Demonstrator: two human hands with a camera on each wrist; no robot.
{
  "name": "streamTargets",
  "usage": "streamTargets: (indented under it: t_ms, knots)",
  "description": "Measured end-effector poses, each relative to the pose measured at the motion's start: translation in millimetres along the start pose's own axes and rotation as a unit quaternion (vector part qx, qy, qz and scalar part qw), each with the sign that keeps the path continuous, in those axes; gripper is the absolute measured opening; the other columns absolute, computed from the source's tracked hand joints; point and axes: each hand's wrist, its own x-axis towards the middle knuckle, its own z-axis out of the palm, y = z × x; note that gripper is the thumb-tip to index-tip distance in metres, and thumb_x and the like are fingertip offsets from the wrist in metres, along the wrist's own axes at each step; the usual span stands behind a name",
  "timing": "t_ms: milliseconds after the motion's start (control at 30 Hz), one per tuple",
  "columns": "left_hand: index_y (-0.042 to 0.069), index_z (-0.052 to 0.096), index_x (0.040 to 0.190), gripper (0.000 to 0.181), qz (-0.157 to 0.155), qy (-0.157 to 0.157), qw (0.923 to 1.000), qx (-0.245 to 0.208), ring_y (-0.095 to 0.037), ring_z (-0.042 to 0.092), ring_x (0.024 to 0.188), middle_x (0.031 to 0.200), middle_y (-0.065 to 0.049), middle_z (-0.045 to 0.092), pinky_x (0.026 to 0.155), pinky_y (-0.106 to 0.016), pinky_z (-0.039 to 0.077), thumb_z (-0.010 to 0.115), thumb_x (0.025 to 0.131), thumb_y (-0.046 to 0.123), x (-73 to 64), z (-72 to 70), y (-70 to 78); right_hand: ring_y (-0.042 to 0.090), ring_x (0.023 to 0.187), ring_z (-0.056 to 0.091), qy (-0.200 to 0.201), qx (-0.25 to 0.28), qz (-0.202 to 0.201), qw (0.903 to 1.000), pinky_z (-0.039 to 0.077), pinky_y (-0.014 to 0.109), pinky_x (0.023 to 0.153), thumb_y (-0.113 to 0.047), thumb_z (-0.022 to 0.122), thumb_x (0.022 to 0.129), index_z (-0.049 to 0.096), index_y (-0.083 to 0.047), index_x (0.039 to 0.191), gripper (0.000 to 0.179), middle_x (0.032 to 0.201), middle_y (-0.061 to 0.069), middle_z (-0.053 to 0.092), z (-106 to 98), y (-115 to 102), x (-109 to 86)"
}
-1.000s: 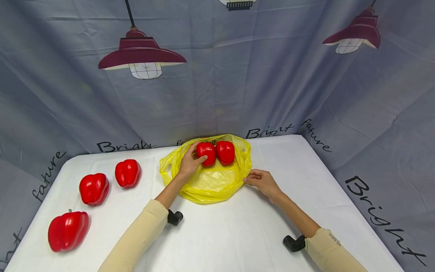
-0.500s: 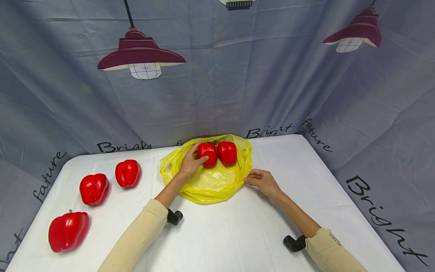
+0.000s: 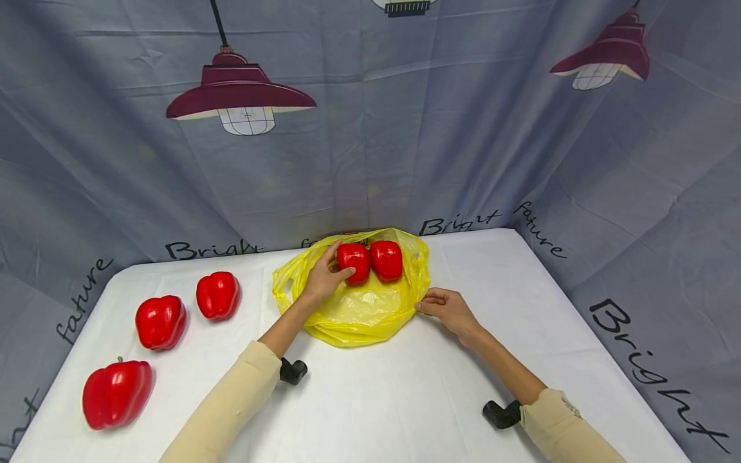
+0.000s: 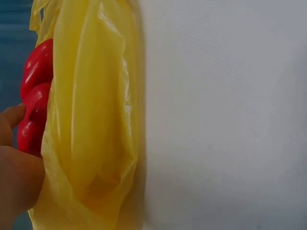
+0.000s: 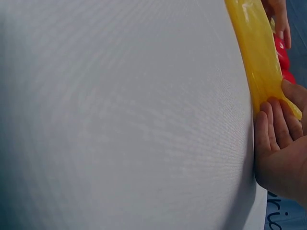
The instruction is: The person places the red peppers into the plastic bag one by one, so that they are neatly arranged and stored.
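A yellow plastic bag (image 3: 356,331) lies with its mouth spread at the back middle of the table. Inside it, two red bell peppers sit side by side. My left hand (image 3: 321,280) reaches over the bag's left side and holds the left pepper (image 3: 354,262), thumb in front and fingers behind. The right pepper (image 3: 386,260) rests against the bag's back wall. At the bag's right edge, my right hand (image 3: 451,312) pinches the plastic between thumb and fingers. In the right wrist view, the fingers (image 5: 282,127) lie under the yellow film with the thumb over it.
Three more red bell peppers stand on the left of the white-covered table: a large one (image 3: 117,393) near the front, one (image 3: 161,322) behind it, and another (image 3: 218,295) closer to the bag. A grey printed curtain (image 3: 370,161) hangs directly behind the table.
Both peppers in the bag have shifted slightly to the right, the left hand staying on the left one. The left forearm has drawn back a little. My right hand has kept its place.
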Motion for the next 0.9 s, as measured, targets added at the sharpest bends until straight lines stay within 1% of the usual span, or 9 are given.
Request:
streamTargets:
  t_ms: [200, 300, 400, 533, 667, 767, 900]
  knots:
    - [0.021, 0.031, 0.158, 0.075, 0.001, 0.001, 1.0, 0.0, -0.039, 0.041, 0.137, 0.157, -0.019, 0.031, 0.105, -0.046, 0.044, 0.07, 0.094, 0.013, -8.0, -8.1, 10.2, 0.016, 0.089, 0.064, 0.002, -0.002, 0.003, 1.0, 0.051, 0.023, 0.079, -0.017, 0.076, 0.09, 0.069, 0.002, 0.108, 0.027, 0.096, 0.005, 0.072, 1, -1, 0.4]
    - [0.021, 0.032, 0.157, 0.074, 0.007, 0.0, 0.9999, 0.011, -0.039, 0.041, 0.138, 0.156, -0.019, 0.033, 0.106, -0.047, 0.043, 0.071, 0.094, 0.016, -12.8, -14.3, 15.8, 0.016, 0.089, 0.065, 0.004, 0.0, 0.003, 1.0, 0.051, 0.023, 0.079, -0.017, 0.076, 0.089, 0.07, 0.001, 0.107, 0.026, 0.096, 0.005, 0.073, 0, -1, 1.1]
    - [0.02, 0.033, 0.157, 0.073, 0.016, -0.008, 0.9997, 0.014, -0.038, 0.041, 0.137, 0.154, -0.019, 0.035, 0.106, -0.048, 0.043, 0.07, 0.095, 0.017, -19.4, -23.0, 20.5, 0.016, 0.089, 0.065, 0.002, -0.005, -0.001, 1.0, 0.051, 0.023, 0.079, -0.018, 0.076, 0.09, 0.069, 0.002, 0.108, 0.028, 0.097, 0.005, 0.073, 0, 0, 1.1]
    - [0.013, 0.035, 0.155, 0.069, 0.041, -0.024, 0.9987, 0.015, -0.04, 0.042, 0.136, 0.151, -0.022, 0.038, 0.105, -0.05, 0.044, 0.069, 0.095, 0.014, -29.4, -38.4, 25.7, 0.015, 0.089, 0.064, 0.001, -0.008, -0.003, 1.0, 0.051, 0.023, 0.078, -0.019, 0.076, 0.09, 0.069, 0.002, 0.108, 0.029, 0.097, 0.005, 0.073, 0, 0, 0.6]
    - [0.008, 0.038, 0.152, 0.063, 0.067, -0.034, 0.9967, 0.031, -0.042, 0.044, 0.134, 0.147, -0.024, 0.042, 0.104, -0.05, 0.045, 0.068, 0.096, 0.013, -40.3, -55.6, 28.7, 0.015, 0.089, 0.064, 0.002, -0.01, -0.006, 0.9999, 0.051, 0.023, 0.077, -0.02, 0.075, 0.09, 0.07, 0.001, 0.107, 0.027, 0.096, 0.004, 0.072, 0, -2, -0.6]
    - [0.008, 0.042, 0.149, 0.06, 0.072, -0.034, 0.9958, 0.047, -0.041, 0.045, 0.133, 0.146, -0.023, 0.044, 0.104, -0.05, 0.044, 0.068, 0.096, 0.016, -51.2, -69.1, 31.1, 0.015, 0.089, 0.064, 0.003, -0.011, -0.003, 0.9999, 0.051, 0.023, 0.077, -0.019, 0.075, 0.09, 0.069, 0.001, 0.108, 0.028, 0.095, 0.004, 0.072, 0, -3, -1.9]
    - [0.008, 0.044, 0.147, 0.057, 0.076, -0.03, 0.9952, 0.054, -0.039, 0.045, 0.133, 0.145, -0.021, 0.045, 0.105, -0.051, 0.044, 0.068, 0.096, 0.017, -67.4, -88.2, 34.0, 0.016, 0.09, 0.065, 0.002, -0.006, 0.005, 1.0, 0.051, 0.023, 0.079, -0.019, 0.075, 0.091, 0.068, 0.002, 0.111, 0.031, 0.096, 0.003, 0.072, 1, -4, -2.2]
